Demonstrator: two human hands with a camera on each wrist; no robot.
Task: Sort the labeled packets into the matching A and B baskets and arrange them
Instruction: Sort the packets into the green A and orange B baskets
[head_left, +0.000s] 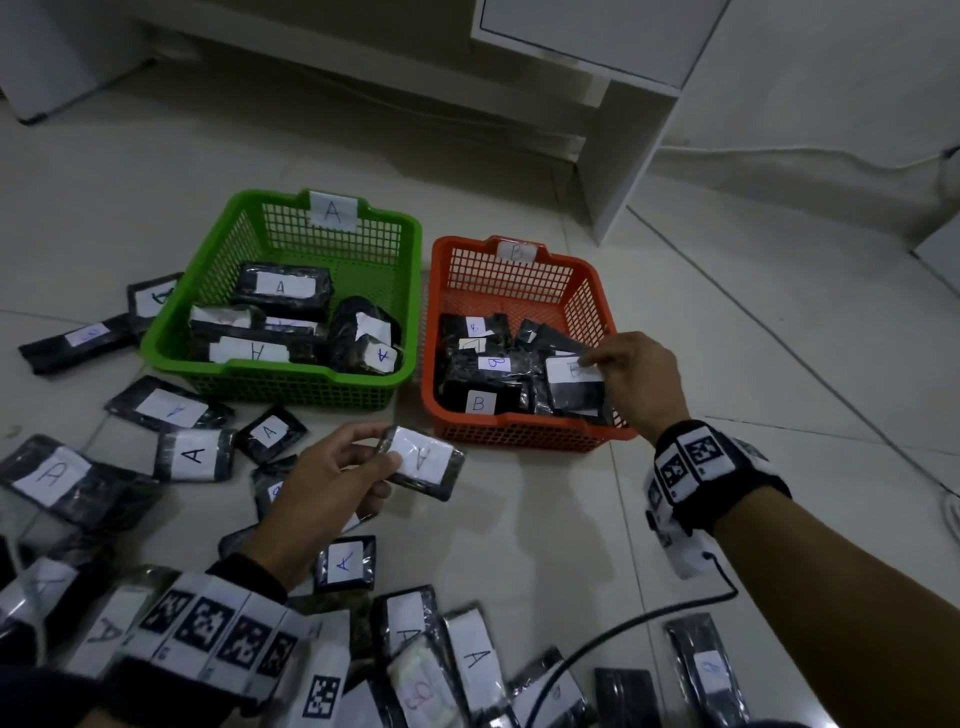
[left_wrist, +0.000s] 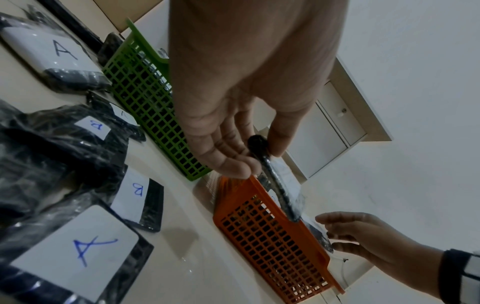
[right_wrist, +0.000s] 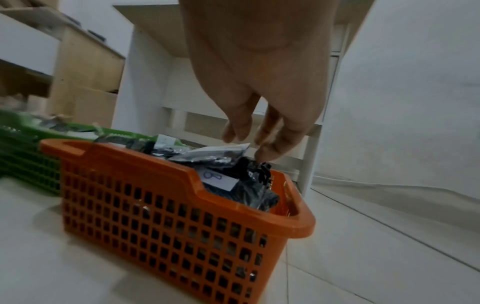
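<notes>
A green basket (head_left: 171, 332) tagged A holds several black packets with A labels. To its right, an orange basket (head_left: 431, 384) tagged B holds several B packets. My left hand (head_left: 384, 457) hovers in front of both baskets and pinches a black packet labelled A (head_left: 423, 462) between thumb and fingers. The left wrist view shows that A packet (left_wrist: 275, 181) edge-on in my left hand (left_wrist: 254, 156). My right hand (head_left: 597, 364) reaches into the orange basket's right side and pinches the upper corner of a tilted B packet (head_left: 574, 382). In the right wrist view the fingertips (right_wrist: 267, 154) touch the packets' tops.
Many loose A and B packets (head_left: 192, 454) lie on the tiled floor left of and in front of the baskets. A white cabinet panel (head_left: 618, 171) stands behind the orange basket. A black cable (head_left: 623, 623) runs from my right wrist band across the floor.
</notes>
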